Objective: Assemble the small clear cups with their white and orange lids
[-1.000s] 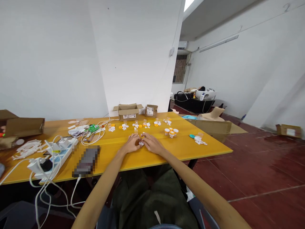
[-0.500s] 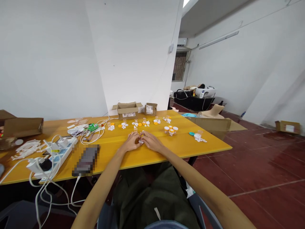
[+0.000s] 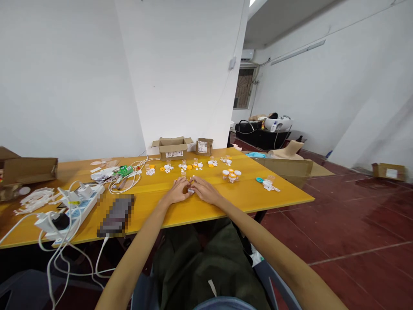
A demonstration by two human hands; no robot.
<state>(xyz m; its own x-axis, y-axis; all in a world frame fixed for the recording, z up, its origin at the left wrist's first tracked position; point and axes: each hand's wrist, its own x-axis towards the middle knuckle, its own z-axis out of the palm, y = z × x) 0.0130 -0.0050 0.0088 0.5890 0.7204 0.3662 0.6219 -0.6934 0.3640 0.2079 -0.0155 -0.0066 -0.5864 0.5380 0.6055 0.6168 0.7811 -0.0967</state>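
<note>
Yellow laminate table (image 3: 248, 196), head view, read left to right. At the left edge lies a brown cardboard box (image 3: 30, 170). Below it is a white power strip (image 3: 75, 206) with plugs and looped cables, and beside that a blurred dark flat object (image 3: 116, 215).

At centre frame, the left hand (image 3: 177, 193) and right hand (image 3: 206, 191) rest on the tabletop with their fingertips meeting. The fingers of both are curled in and pinched together on a small white part (image 3: 191, 190). The part sits in the narrow gap between the two sets of tips, just right of the left fingers and just left of the right ones, so neither hand is nearer. It is too small to show its long axis or which hand bears the grip.

Behind the hands is a row of small clear vials, orange caps and white pieces. Beyond that row, an open cardboard carton (image 3: 173, 148) stands against the pillar. To the right stand orange-capped vials (image 3: 231, 175), well apart from the hands, and further right a teal piece (image 3: 260, 181).
</note>
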